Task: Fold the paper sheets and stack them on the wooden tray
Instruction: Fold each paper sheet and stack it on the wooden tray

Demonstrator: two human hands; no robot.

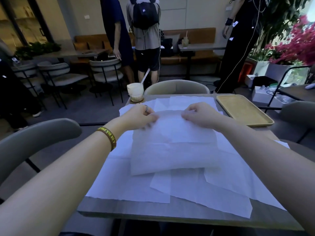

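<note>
I see the thin white paper sheet (173, 150), doubled over, lying on a loose spread of white paper sheets (136, 184) covering the grey bench (170, 217). My left hand (141, 116) and right hand (199, 116) each pinch its far edge. The rectangular wooden tray (243, 109) sits far right, beside the papers; a glass of milky drink (135, 92) stands far left.

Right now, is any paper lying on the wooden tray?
No: the wooden tray shows only bare wood, while the left hand and right hand pinch the folded sheet.
</note>
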